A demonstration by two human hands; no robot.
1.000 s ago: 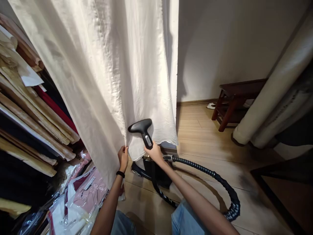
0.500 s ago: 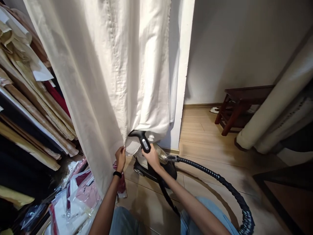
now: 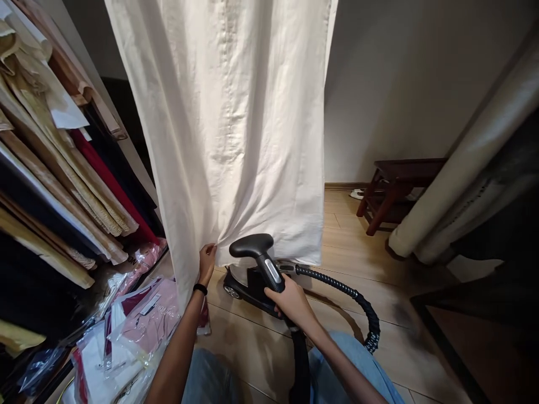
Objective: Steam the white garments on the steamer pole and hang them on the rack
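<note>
A long off-white curtain (image 3: pixel 278 140) hangs in front of me, creased down its middle. My left hand (image 3: pixel 207 262) pinches the cloth near its lower edge, and folds fan out from that grip. In my right hand (image 3: pixel 292 300) is a black garment steamer head (image 3: pixel 251 246), its handle wrapped by my fingers. The head is at the front of the curtain's lower part; whether it touches the cloth I cannot tell. Behind it on the floor stands the steamer's black wheeled base (image 3: pixel 248 289), partly hidden by the curtain and my right hand.
A ribbed black hose (image 3: pixel 337 283) curves across the wooden floor to the right. Clothes (image 3: pixel 63 146) hang along the left, above plastic-wrapped garments (image 3: pixel 147 320). A dark red wooden stool (image 3: pixel 400 179) stands by the wall, beside another pale curtain (image 3: pixel 455 163).
The steamer head has come out from under the curtain's hem to its front, nearer me. The curtain's right side has spread out and dropped. My left hand keeps its pinch.
</note>
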